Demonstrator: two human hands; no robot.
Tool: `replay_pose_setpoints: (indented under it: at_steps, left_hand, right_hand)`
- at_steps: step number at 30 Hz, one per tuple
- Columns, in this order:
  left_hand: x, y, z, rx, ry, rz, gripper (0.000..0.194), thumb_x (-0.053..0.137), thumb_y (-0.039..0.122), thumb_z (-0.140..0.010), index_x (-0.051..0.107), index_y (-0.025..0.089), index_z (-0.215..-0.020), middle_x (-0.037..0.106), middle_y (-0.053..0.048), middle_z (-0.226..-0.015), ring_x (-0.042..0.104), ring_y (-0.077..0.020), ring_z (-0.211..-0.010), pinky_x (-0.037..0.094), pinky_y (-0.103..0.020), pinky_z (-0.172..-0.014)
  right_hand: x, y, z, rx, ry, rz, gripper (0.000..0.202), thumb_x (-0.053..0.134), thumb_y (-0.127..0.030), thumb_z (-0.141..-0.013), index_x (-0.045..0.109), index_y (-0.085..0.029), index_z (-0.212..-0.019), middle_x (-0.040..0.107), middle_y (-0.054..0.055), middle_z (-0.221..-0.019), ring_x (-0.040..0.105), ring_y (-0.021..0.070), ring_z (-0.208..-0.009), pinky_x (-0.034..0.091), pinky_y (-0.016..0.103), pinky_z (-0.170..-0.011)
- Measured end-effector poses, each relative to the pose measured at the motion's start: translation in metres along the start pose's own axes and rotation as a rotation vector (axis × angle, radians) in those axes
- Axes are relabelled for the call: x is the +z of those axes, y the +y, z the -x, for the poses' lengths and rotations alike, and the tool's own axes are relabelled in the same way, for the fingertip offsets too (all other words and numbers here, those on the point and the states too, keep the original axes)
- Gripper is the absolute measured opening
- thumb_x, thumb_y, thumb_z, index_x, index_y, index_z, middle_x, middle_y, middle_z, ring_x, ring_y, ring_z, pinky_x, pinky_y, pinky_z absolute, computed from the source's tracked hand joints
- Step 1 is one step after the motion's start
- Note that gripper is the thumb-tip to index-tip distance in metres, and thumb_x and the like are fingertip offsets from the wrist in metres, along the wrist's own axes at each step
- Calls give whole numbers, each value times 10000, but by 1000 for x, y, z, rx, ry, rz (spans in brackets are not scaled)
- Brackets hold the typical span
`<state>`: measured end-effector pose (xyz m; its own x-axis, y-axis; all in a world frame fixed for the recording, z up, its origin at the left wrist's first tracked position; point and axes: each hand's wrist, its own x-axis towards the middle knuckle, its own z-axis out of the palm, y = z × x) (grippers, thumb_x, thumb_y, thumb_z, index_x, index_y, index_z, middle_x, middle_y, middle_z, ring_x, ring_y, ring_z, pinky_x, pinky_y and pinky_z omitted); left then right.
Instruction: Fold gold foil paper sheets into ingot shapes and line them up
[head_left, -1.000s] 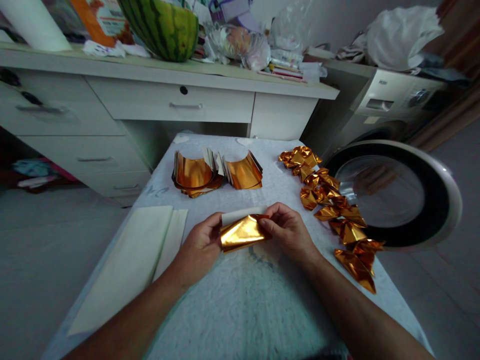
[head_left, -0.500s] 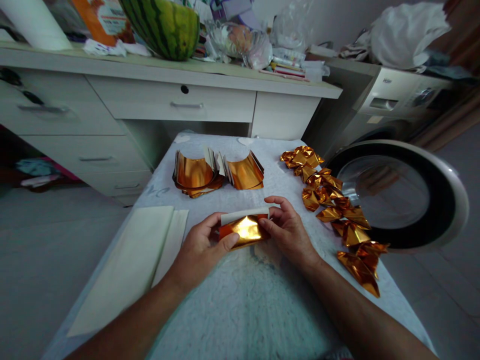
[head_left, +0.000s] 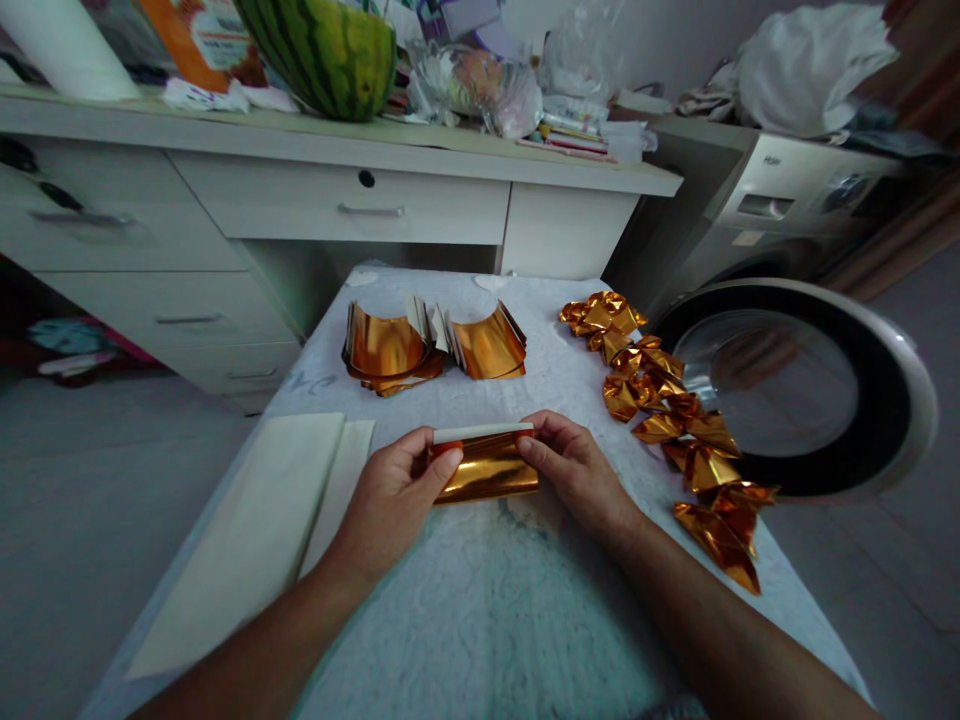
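A sheet of gold foil paper point(head_left: 487, 472) is curled between my two hands above the middle of the table, its white back showing as a strip along the far edge. My left hand point(head_left: 397, 490) pinches its left end, thumb in front and fingers behind. At the right end, my right hand point(head_left: 577, 475) grips it the same way near the top edge. Beyond the hands lie two curved stacks of gold foil sheets, a left stack point(head_left: 386, 345) and a right stack point(head_left: 489, 343). Folded gold foil pieces point(head_left: 701, 465) form a row along the table's right side.
Long pale paper sheets point(head_left: 247, 530) lie on the table's left side. The cloth-covered table point(head_left: 480, 620) faces a white drawer desk point(head_left: 420, 205) holding a cut watermelon point(head_left: 330, 60) and plastic bags. An open washing machine door point(head_left: 900, 400) stands close to the right edge.
My left thumb has moved up and left to the sheet's upper corner. My right fingers have closed down on the other end. The white strip looks narrower and the sheet more rolled.
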<state>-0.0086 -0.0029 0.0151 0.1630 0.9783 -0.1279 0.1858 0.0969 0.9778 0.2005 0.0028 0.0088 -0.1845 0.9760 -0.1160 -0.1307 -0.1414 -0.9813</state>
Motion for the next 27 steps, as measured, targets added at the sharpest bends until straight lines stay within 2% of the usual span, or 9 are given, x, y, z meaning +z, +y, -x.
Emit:
replay_pose_setpoints:
  at_steps: [8,15,20,27]
  left_hand:
    - [-2,1,-1,-8,22,-63,272,591,438,-848,564,189,-742,592,15,-692,605,-183,-741,445,-266,-635]
    - [-1,2,0,19,55,17,222,610,410,-856,617,190,-887,624,13,-756,581,-154,-693,439,-246,-607]
    - [-2,5,0,39,74,14,211,607,395,-861,619,191,-812,574,32,-694,541,-132,-655,425,-225,-594]
    - [-3,6,1,7,43,22,228,600,408,-862,617,187,-809,592,29,-708,555,-137,-665,432,-230,-603]
  right_hand:
    - [3,0,2,10,19,-7,325,732,-473,-787,596,-178,-784,564,-30,-690,490,93,-611,375,212,-571]
    - [4,-4,4,7,15,29,331,724,-480,-787,579,-184,-754,532,-32,-664,458,99,-600,352,218,-561]
    - [4,-3,4,-4,21,46,316,725,-462,-786,583,-183,-749,505,-38,-637,432,98,-588,333,221,-557]
    - [5,-4,4,28,33,-3,326,728,-465,-782,580,-178,-740,530,-32,-654,459,97,-599,345,218,-560]
